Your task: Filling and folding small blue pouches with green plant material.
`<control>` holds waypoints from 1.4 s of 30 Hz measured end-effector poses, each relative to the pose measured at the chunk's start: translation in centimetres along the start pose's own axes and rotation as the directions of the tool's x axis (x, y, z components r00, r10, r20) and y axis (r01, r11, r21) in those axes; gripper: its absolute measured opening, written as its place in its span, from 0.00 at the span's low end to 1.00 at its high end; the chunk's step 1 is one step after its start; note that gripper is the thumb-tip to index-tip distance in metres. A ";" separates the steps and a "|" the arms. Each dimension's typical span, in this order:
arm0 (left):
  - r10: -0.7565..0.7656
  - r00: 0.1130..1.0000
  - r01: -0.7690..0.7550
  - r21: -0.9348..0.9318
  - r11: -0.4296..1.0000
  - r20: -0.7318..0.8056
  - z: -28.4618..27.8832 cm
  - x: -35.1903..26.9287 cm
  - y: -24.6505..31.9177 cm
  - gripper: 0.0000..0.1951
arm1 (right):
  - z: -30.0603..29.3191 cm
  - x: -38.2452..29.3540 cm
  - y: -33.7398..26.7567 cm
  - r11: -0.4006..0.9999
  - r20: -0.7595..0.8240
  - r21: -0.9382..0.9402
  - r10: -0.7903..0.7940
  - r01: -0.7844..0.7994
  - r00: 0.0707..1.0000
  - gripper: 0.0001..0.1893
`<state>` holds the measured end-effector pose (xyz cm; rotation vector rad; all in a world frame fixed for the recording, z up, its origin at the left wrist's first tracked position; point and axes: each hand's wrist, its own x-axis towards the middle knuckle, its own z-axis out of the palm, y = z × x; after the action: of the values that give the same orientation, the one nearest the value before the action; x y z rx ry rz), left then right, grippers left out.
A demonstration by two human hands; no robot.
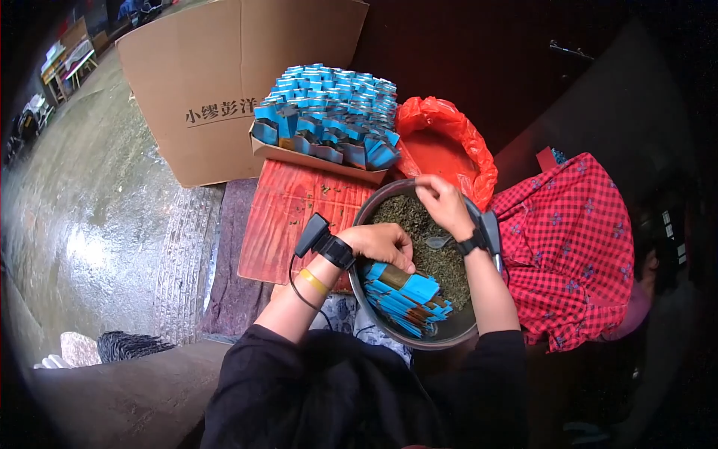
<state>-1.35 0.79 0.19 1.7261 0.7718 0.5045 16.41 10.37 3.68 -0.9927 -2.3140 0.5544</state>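
A metal basin (357,280) in front of me holds dried, chopped green leaves (454,272) and a stack of flat blue packets (401,303). My left hand (384,244) reaches over the stack, its fingertips pinching the edge of the top packet, which has a brown-gold panel. Over the far side of the basin is my right hand (446,205), fingers bent near the rim; whether it holds something small is hidden. A clear plastic scoop (437,242) lies on the leaves close to my right wrist. Both wrists wear black strapped devices.
Upright blue packets (336,106) fill a cardboard tray (320,161) beyond a red board (297,224) with leaf scraps. A large cardboard sheet (185,67) bearing writing stands behind. A red plastic bag (479,151) lines a container. Red checked cloth (566,247) lies right, beside another person (650,269).
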 end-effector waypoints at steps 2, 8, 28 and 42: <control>-0.041 0.996 0.032 0.105 0.994 0.084 0.0 0.1 0.5 0.18 | -0.3 -2.4 1.3 0.991 0.201 0.110 0.049 -0.072 0.978 0.09; -0.025 0.991 0.016 0.070 0.997 0.134 0.3 0.3 0.9 0.15 | 0.8 -5.4 0.3 0.917 0.280 0.280 0.205 -0.284 0.938 0.08; 0.174 0.895 -0.139 0.114 0.984 -0.411 1.8 0.6 -1.0 0.10 | 0.0 1.6 -4.3 0.972 0.065 -0.116 -0.199 0.206 0.978 0.16; 0.013 0.858 -0.161 -0.245 0.956 -0.514 1.2 0.5 0.2 0.09 | -4.8 -6.2 2.9 0.415 0.376 0.772 0.312 -0.481 0.872 0.15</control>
<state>-0.11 0.27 0.04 1.3729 0.9392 1.1127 24.53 8.28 3.71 -0.9637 -1.4882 1.8418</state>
